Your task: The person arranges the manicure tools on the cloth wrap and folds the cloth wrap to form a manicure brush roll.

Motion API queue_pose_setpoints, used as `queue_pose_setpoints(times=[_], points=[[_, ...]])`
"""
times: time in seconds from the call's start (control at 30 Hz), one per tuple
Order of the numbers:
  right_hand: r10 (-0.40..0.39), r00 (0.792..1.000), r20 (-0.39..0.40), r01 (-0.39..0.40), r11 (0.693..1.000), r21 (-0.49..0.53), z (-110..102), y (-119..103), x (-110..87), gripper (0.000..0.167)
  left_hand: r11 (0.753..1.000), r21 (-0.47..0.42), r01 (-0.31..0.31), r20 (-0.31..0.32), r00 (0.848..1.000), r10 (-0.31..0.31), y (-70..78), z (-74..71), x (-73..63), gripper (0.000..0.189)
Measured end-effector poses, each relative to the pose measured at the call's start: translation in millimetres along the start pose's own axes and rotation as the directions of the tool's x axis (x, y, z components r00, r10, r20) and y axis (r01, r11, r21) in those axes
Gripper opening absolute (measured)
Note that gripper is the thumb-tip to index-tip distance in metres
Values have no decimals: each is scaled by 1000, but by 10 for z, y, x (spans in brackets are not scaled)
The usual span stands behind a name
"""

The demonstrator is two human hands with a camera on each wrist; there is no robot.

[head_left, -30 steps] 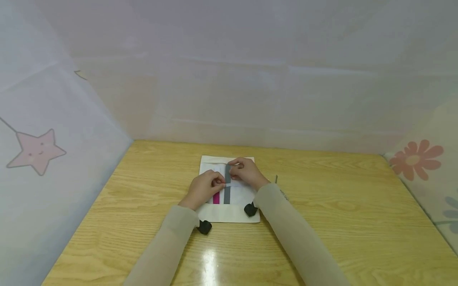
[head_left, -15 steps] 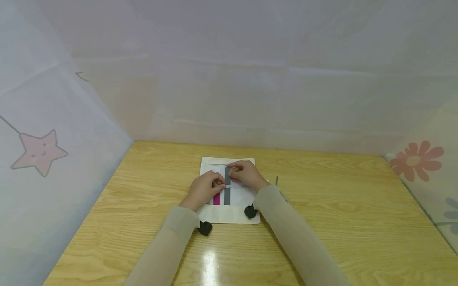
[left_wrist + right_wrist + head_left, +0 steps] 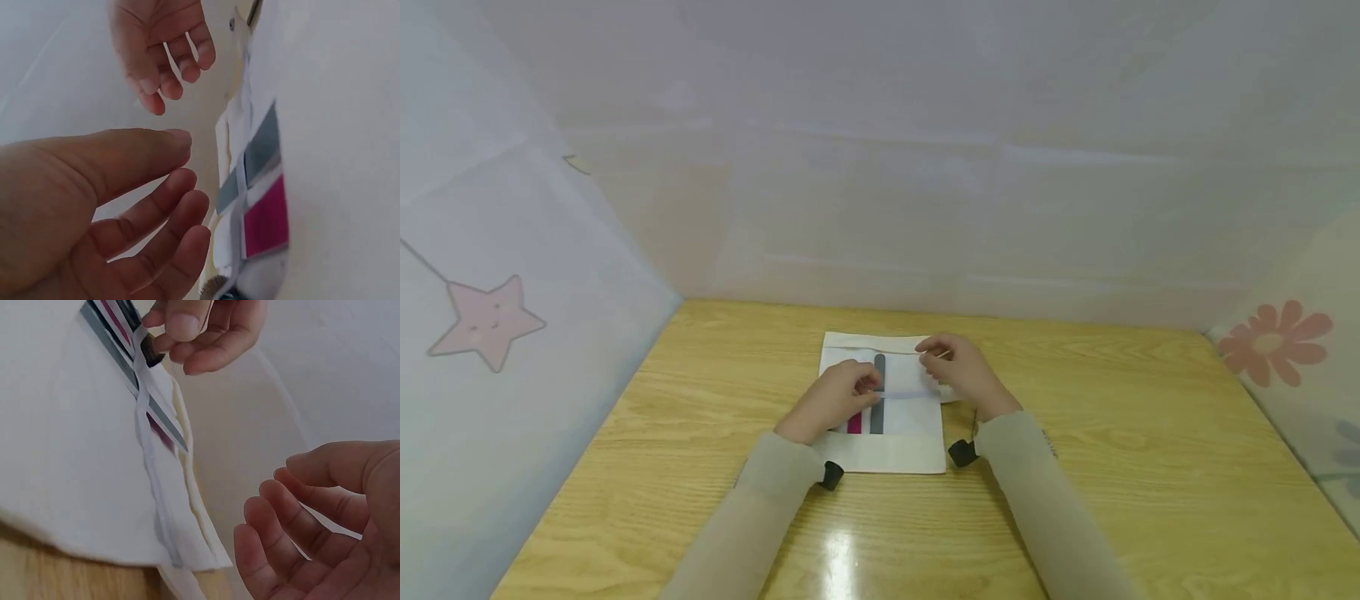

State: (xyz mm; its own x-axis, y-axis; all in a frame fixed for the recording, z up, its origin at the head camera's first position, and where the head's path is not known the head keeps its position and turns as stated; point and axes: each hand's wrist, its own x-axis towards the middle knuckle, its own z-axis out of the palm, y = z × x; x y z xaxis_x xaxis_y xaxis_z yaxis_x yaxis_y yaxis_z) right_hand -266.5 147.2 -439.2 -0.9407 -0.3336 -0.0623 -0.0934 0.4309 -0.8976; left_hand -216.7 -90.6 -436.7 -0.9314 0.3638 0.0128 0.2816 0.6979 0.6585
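A white fabric roll-up case (image 3: 887, 454) lies unfolded on the table. A white elastic band (image 3: 913, 394) runs across its middle. Under the band sit a grey flat strip with a rounded end (image 3: 877, 417), like a nail file, and a magenta strip (image 3: 854, 423) to its left. A dark-bristled brush (image 3: 152, 353) shows beside them in the right wrist view. My left hand (image 3: 831, 396) hovers over the case's left half, fingers loosely bent, fingertips near the band and grey strip. My right hand (image 3: 962, 371) is above the case's upper right corner, fingers loosely curved around nothing.
A pale strap (image 3: 950, 393) sticks out from the case's right edge. Beside the right sleeve a small patterned thing (image 3: 1049, 444) peeks out, mostly hidden. The wooden table (image 3: 1150, 433) meets fabric walls at the back and both sides.
My right hand has moved off the grey strip to the right, uncovering its rounded top end and the band's right part. The left hand has stayed nearly in place, its fingers shifting slightly right.
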Motion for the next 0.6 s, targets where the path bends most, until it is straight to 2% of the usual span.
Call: queue_pose_setpoints(times=[0.17,0.33,0.5,0.6], points=[[-16,999,-47,12,995,-96,-247,44,-200,26,999,-24,24,-34,999,-25,168,12,16,9],[25,995,-93,-40,985,-165,-417,117,-326,26,998,33,50,-41,998,-49,174,106,62,5],[127,985,-113,-148,966,-212,-528,216,-370,22,997,44,63,-17,998,-62,125,166,91,4],[188,975,-116,-210,951,-228,-553,269,-378,19,997,49,65,-24,998,-63,103,183,108,4]])
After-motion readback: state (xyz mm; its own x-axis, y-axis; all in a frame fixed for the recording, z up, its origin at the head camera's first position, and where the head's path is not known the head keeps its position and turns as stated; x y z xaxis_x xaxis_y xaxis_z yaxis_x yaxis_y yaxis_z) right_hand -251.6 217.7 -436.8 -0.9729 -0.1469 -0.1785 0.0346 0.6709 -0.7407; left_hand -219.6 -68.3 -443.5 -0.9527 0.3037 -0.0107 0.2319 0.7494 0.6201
